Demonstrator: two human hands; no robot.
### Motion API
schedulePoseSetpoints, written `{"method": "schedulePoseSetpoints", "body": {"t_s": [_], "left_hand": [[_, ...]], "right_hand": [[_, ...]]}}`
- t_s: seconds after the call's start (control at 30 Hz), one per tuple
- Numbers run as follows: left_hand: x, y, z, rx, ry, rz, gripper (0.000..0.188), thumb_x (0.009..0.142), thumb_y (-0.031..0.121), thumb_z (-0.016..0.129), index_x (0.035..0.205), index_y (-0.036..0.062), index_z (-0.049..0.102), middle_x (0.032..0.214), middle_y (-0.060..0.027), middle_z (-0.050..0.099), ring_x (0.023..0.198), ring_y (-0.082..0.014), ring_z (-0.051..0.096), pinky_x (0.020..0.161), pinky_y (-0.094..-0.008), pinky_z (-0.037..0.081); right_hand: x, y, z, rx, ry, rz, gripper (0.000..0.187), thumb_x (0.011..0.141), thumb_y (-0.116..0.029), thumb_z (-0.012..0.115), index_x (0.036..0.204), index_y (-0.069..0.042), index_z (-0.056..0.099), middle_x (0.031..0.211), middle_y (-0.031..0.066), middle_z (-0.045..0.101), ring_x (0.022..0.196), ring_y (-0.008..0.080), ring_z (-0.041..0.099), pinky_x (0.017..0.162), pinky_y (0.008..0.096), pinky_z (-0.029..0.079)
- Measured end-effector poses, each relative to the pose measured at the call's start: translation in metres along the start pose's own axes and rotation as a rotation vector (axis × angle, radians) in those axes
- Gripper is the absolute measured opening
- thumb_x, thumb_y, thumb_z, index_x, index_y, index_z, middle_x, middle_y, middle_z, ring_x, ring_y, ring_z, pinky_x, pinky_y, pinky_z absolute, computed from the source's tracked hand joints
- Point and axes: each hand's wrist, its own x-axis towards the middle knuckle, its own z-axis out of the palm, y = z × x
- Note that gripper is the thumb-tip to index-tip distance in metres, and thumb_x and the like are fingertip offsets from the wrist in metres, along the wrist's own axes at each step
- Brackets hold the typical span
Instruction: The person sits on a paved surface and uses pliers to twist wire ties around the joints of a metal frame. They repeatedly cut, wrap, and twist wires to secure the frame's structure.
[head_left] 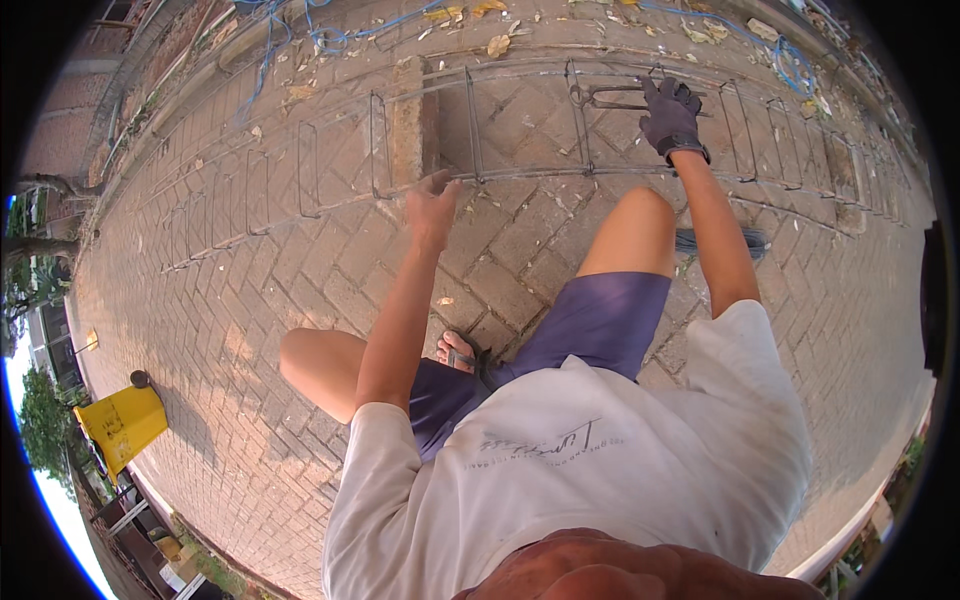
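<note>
A long cage of thin steel rebar (535, 175) with square wire stirrups lies across the paving in front of me. My right hand (670, 115), in a dark glove, is closed round the handles of metal pincers (577, 95). Their jaws point left, close to one of the stirrups. My bare left hand (433, 208) is at the near bar of the cage, its fingers apart with nothing seen in them. I cannot tell whether it touches the bar.
A rough block (408, 140) props the cage near its middle, and another block (848, 185) is at the right. Blue rope (790, 68) and dry leaves (498, 45) lie beyond. A yellow bin (122, 425) stands far left. My knees are close to the cage.
</note>
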Motion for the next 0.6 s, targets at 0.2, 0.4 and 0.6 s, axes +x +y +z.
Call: {"method": "schedulePoseSetpoints", "body": {"t_s": [0.2, 0.4, 0.6], "left_hand": [[-0.009, 0.032, 0.043, 0.329, 0.014, -0.016, 0.046, 0.088, 0.023, 0.082, 0.128, 0.0025, 0.079, 0.105, -0.0247, 0.081, 0.098, -0.0402, 0.079, 0.093, -0.0467, 0.059], [-0.017, 0.041, 0.050, 0.519, 0.164, 0.145, 0.034, 0.087, 0.027, 0.083, 0.113, 0.0059, 0.084, 0.100, -0.0230, 0.079, 0.096, -0.0436, 0.076, 0.087, -0.0501, 0.059], [-0.004, 0.044, 0.033, 0.741, 0.000, 0.433, 0.025, 0.090, 0.027, 0.079, 0.091, 0.0023, 0.081, 0.094, -0.0201, 0.077, 0.094, -0.0426, 0.075, 0.085, -0.0534, 0.059]], "right_hand": [[0.012, 0.022, 0.018, -0.023, 0.073, -0.031, 0.061, 0.096, -0.035, 0.075, 0.154, -0.025, 0.060, 0.156, 0.0232, 0.053, 0.142, 0.0470, 0.049, 0.113, 0.0673, 0.035], [0.024, 0.031, 0.042, -0.066, 0.252, -0.106, 0.045, 0.099, -0.034, 0.070, 0.140, -0.017, 0.072, 0.148, 0.0222, 0.061, 0.143, 0.0491, 0.048, 0.114, 0.0680, 0.033], [0.026, 0.034, 0.015, 0.039, 0.114, -0.255, 0.038, 0.100, -0.035, 0.067, 0.125, -0.008, 0.078, 0.140, 0.0249, 0.066, 0.134, 0.0455, 0.057, 0.110, 0.0656, 0.041]]}}
